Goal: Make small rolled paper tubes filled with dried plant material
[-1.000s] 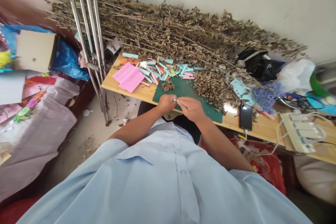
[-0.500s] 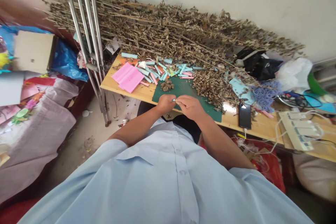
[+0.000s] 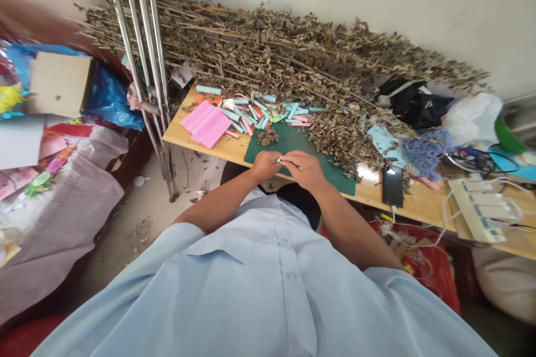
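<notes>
Left hand (image 3: 267,165), right hand (image 3: 307,170) at near edge of mat (image 3: 291,143), fingers of both pinching blue roll (image 3: 278,160). Leaf heap (image 3: 340,142) on mat's right; pink paper (image 3: 206,124) left of mat.

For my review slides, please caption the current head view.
Left hand and right hand hold a pale-blue piece at the near edge of a green mat, dried leaves heaped on it.

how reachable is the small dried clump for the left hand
Likely yes: the clump lies just beyond the left hand, nothing visible between, though that hand holds a small blue piece.
</notes>
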Tool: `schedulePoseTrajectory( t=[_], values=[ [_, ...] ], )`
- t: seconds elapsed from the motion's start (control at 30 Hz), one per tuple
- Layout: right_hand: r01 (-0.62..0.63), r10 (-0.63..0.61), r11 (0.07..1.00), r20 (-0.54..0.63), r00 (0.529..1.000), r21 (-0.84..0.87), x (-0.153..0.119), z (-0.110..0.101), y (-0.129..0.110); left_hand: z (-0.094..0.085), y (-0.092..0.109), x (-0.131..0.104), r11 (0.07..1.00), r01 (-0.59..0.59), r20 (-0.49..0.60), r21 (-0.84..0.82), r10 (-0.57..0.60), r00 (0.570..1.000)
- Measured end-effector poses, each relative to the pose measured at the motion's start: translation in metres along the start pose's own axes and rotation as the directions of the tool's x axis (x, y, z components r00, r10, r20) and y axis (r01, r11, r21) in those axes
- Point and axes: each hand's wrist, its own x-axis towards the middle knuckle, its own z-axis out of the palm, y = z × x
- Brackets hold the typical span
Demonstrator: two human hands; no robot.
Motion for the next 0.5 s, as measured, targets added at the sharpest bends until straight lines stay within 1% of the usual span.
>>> schedulePoseTrajectory(
  t=[0.13, 0.27, 0.4, 0.47, 0.5],
  values=[
    [0.06, -0.061, 0.997, -0.014, 0.998, -0.054, 0.0, 0.0, -0.003, 0.001, -0.002, 0.0, 1.0, -0.013, -0.008, -0.016, 0.013, 1.0],
    [0.134, -0.137, 0.982, -0.015, 0.99, -0.134, -0.004, 0.005, -0.001, 0.002, -0.006, 0.001, 0.998, -0.005, -0.004, -0.063, 0.005, 1.0],
    [0.121, -0.122, 0.976, 0.006, 0.992, -0.183, -0.008, 0.009, 0.003, 0.001, -0.006, 0.002, 0.994, 0.016, -0.003, -0.107, -0.017, 1.0],
    [0.102, -0.103, 0.983, 0.004, 0.995, -0.154, -0.008, 0.01, 0.003, 0.0, -0.005, 0.002, 0.991, 0.034, -0.009, -0.132, -0.036, 0.999],
    [0.088, -0.091, 0.988, -0.023, 0.996, -0.124, -0.008, 0.01, 0.002, -0.001, -0.004, 0.002, 0.988, 0.042, -0.01, -0.148, -0.044, 0.999]
  ],
)
